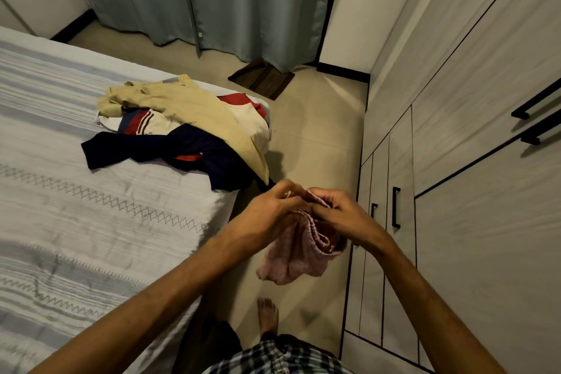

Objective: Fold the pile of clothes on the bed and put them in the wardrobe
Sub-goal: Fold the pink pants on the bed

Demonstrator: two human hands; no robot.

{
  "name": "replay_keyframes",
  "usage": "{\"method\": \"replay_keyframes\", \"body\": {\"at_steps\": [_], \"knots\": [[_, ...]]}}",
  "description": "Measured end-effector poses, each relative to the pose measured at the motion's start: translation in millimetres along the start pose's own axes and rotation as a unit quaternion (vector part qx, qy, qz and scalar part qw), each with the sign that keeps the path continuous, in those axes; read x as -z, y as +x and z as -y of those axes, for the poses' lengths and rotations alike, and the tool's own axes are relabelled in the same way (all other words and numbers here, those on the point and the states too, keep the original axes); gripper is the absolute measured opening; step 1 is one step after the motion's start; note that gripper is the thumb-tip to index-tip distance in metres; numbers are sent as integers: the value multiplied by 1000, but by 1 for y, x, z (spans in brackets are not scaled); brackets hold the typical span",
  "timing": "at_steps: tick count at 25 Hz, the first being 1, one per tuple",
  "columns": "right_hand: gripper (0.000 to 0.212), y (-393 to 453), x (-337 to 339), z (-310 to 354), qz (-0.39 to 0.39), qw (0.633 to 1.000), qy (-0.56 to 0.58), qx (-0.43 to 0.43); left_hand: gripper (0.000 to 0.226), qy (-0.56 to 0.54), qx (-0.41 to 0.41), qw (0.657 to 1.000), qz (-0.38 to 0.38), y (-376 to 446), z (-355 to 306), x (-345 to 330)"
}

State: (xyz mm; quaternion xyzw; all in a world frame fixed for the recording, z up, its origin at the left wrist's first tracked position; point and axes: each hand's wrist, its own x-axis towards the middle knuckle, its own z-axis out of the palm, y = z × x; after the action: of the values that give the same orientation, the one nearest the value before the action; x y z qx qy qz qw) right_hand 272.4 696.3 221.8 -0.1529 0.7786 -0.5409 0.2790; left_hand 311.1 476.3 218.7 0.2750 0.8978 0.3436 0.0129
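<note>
The bed (91,206) fills the left of the room under a pale striped cover with a stitched diamond band, and the wardrobe (473,136) runs down the right wall, all its doors shut, black bar handles on the big ones and small ones on the lower cupboards. Grey-green curtains (212,3) hang at the far end with a dark mat (262,79) on the tiled floor below them. Near the bed's far corner lies the pile of clothes (182,130), still a heap: a tan garment (188,103) draped over the top and trailing off the edge, a red, white and navy top (142,123) under it, a navy piece (170,149) sprawled toward the front. The person stands in the gap between bed and wardrobe, a bare foot (267,313) on the tiles. Both hands are up in front over the floor with a pink garment (300,252) between them, clear of the bed; it looks like shorts with a gathered waistband. The left hand (267,209) pinches the top edge of the cloth, the right hand (340,211) has its fingers curled into the band, and the rest hangs slack below. I'd say this is the sorting-out of one piece before its fold; next it wants spreading flat, likely on the bare cover, then halving, and a door must be opened before anything goes in
</note>
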Motion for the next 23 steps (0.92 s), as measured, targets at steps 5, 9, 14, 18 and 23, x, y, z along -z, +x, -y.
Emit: {"method": "replay_keyframes", "body": {"at_steps": [5,9,14,18,23], "knots": [[24,-5,8,5,24,999,-40,0,25,-44,30,998,-18,0,6,7],[43,-6,11,-1,36,977,-196,-76,23,-25,75,997,-5,-8,13,7],[19,-7,2,-18,15,926,-244,-289,29,37,158,986,30,-26,8,-11],[17,-9,-7,-28,-72,945,48,-315,29,56,150,985,58,-40,8,-19],[20,0,-5,-27,-72,922,215,-315,25,55,119,987,96,-55,13,-8]]}}
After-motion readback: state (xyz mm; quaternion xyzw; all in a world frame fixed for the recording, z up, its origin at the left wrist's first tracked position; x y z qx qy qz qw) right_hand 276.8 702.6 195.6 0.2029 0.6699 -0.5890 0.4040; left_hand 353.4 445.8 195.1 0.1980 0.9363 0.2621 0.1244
